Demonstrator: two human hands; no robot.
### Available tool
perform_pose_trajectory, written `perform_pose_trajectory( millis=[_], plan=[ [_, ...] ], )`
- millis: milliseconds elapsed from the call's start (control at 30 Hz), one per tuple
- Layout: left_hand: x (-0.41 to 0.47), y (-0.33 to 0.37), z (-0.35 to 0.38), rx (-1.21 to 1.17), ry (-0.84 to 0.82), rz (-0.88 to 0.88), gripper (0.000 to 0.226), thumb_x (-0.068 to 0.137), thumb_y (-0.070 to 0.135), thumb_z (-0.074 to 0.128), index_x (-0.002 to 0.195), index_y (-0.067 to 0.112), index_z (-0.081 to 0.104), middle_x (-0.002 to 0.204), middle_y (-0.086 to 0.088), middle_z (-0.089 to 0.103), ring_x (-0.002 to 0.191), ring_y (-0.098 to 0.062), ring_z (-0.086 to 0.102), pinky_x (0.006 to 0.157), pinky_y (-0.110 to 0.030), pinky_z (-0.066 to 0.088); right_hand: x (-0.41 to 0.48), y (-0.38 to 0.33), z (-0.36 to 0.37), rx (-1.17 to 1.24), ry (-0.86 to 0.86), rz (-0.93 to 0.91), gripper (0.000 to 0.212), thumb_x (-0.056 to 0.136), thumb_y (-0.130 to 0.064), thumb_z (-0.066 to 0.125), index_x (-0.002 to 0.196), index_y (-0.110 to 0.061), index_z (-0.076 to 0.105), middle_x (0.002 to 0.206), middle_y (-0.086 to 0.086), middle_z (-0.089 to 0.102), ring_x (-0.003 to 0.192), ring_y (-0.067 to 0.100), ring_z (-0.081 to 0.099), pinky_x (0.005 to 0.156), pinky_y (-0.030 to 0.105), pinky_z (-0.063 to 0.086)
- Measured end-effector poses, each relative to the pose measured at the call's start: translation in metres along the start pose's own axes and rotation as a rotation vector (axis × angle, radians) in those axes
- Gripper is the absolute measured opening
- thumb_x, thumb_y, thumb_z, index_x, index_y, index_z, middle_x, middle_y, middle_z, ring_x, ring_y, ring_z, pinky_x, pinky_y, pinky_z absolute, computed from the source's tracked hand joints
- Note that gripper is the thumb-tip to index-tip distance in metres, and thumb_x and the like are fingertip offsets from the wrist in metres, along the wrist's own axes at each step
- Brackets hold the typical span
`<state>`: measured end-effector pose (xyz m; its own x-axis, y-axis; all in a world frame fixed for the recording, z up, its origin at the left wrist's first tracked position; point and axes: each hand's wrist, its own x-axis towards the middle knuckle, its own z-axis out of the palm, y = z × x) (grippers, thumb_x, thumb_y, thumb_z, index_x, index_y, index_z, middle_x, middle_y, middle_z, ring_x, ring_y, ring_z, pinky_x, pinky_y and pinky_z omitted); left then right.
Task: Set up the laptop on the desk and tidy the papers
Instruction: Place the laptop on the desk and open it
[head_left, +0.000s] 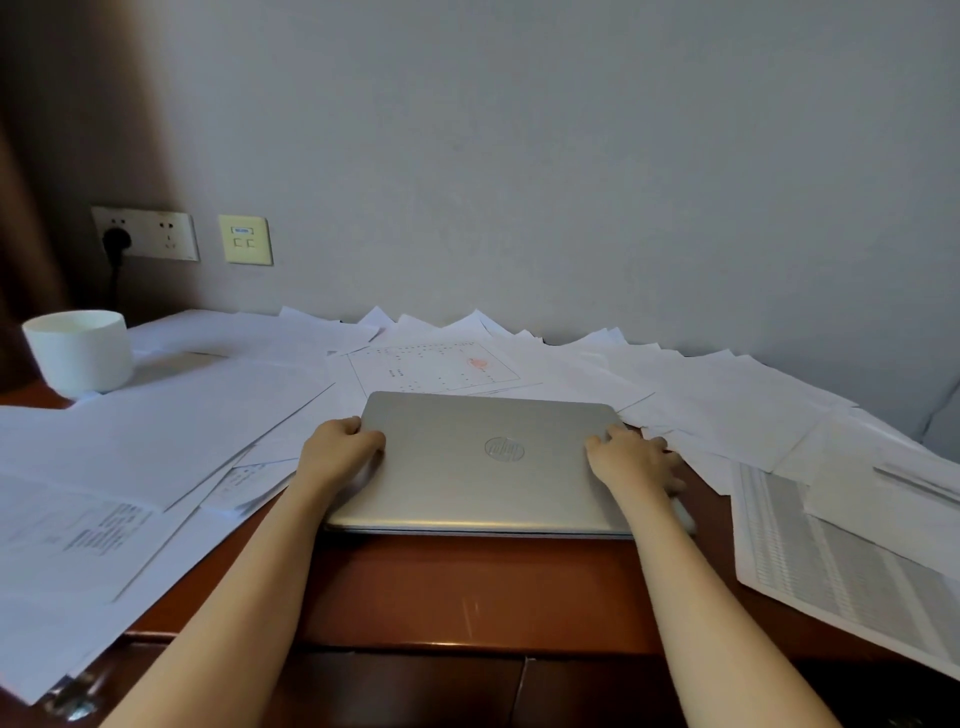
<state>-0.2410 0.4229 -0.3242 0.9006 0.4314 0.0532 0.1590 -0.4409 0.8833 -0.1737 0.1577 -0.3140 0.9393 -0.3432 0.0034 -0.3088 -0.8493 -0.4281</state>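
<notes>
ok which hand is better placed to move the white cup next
Left. The white cup stands far left on the desk, nearer the left hand; the right hand holds the laptop at its opposite edge and would have to cross over it.

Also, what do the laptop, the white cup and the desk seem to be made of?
The laptop: probably brushed silver metal, soft matte sheen. The cup: likely glazed white ceramic, smooth, thick rim. The desk: reddish-brown wood or veneer, glossy varnish reflecting light.

Dim, soft indoor light, grey wall (571, 156) darker toward the left corner, pale sheen on the laptop (483, 467) lid, faint shadows under the papers (156, 426), wide-angle bending at the edges, near papers slightly blurred, fine print unreadable.
</notes>
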Motion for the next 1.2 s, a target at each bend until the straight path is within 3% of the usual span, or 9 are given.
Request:
perform_pose_trajectory(
  millis=[100,367,567,800,867,933,1000,1100,1200],
  plan=[
    [-0.004,0.004,-0.002,-0.047,-0.038,0.0,0.013,0.053,0.025,0.047,0.058,0.013,0.045,0.064,-0.003,0.046,0.065,-0.019,0.039,0.058,-0.028,0.03,0.001,0.004,-0.004,0.101,0.0,0.042,0.039,0.093,-0.035,0.041,0.125,-0.018,0.053,0.135,0.02,0.037,0.125,0.036,0.032,0.102,0.048,0.03],
    [0.002,-0.001,0.003,-0.194,0.009,0.011,0.023,0.081,-0.001,0.05,0.065,0.008,0.036,0.067,-0.007,0.028,0.062,-0.018,0.023,0.055,-0.029,0.019,-0.011,0.003,-0.002,0.037,0.023,-0.045,0.037,0.094,-0.035,0.038,0.124,-0.021,0.055,0.134,0.018,0.039,0.127,0.034,0.03,0.103,0.044,0.028],
    [-0.003,-0.008,0.002,-0.147,0.024,0.068,0.018,0.08,0.005,0.047,0.066,0.009,0.036,0.066,-0.009,0.03,0.066,-0.02,0.026,0.058,-0.029,0.021,-0.052,0.001,0.004,-0.033,-0.048,-0.737,0.036,0.094,-0.044,0.044,0.124,-0.032,0.058,0.136,-0.006,0.052,0.129,0.015,0.043,0.106,0.032,0.028],
    [-0.022,-0.012,0.001,-0.072,0.05,0.106,0.027,0.086,0.011,0.045,0.065,0.028,0.042,0.079,0.002,0.046,0.08,-0.018,0.036,0.058,-0.018,0.028,-0.08,0.015,0.003,-0.081,-0.144,-0.985,0.06,0.081,-0.064,0.051,0.136,-0.04,0.045,0.149,-0.017,0.033,0.14,0.003,0.026,0.114,0.03,0.015],
    [-0.031,-0.008,0.0,-0.053,0.058,0.11,0.009,0.079,0.024,0.044,0.075,0.027,0.051,0.083,0.0,0.051,0.086,-0.021,0.04,0.063,-0.023,0.031,-0.084,0.016,0.005,-0.115,-0.123,-1.02,0.073,0.074,-0.074,0.04,0.138,-0.037,0.043,0.15,-0.015,0.033,0.141,0.003,0.025,0.114,0.027,0.015],
    [-0.036,-0.007,0.001,-0.015,0.077,0.117,0.029,0.087,0.02,0.045,0.109,0.014,0.063,0.112,-0.009,0.062,0.107,-0.029,0.05,0.079,-0.025,0.033,-0.088,0.018,0.008,-0.101,-0.088,-1.05,0.092,0.063,-0.079,0.019,0.137,-0.033,0.045,0.149,-0.011,0.036,0.14,0.004,0.028,0.113,0.025,0.018],
    [-0.039,-0.007,0.001,0.018,0.12,0.114,0.04,0.094,0.012,0.042,0.133,0.01,0.052,0.138,-0.006,0.051,0.128,-0.025,0.044,0.094,-0.027,0.033,-0.087,0.019,0.011,-0.086,-0.044,-1.095,0.093,0.066,-0.077,0.013,0.135,-0.026,0.051,0.145,-0.005,0.044,0.137,0.01,0.037,0.111,0.03,0.027],
    [-0.043,-0.007,0.001,0.009,0.133,0.117,0.041,0.097,0.012,0.037,0.136,0.011,0.048,0.141,-0.006,0.048,0.13,-0.024,0.041,0.096,-0.027,0.031,-0.084,0.02,0.017,-0.114,0.216,-1.278,0.062,0.088,-0.061,0.032,0.115,-0.018,0.067,0.117,0.002,0.068,0.108,0.019,0.065,0.083,0.041,0.056],
    [-0.046,-0.005,0.0,-0.004,0.135,0.111,0.04,0.098,0.012,0.034,0.135,0.01,0.049,0.14,-0.007,0.049,0.128,-0.025,0.042,0.094,-0.028,0.032,-0.08,0.022,0.025,-0.095,0.443,-1.43,0.043,0.091,-0.044,0.037,0.1,-0.018,0.071,0.093,-0.003,0.074,0.079,0.013,0.072,0.048,0.029,0.058]
  ],
)
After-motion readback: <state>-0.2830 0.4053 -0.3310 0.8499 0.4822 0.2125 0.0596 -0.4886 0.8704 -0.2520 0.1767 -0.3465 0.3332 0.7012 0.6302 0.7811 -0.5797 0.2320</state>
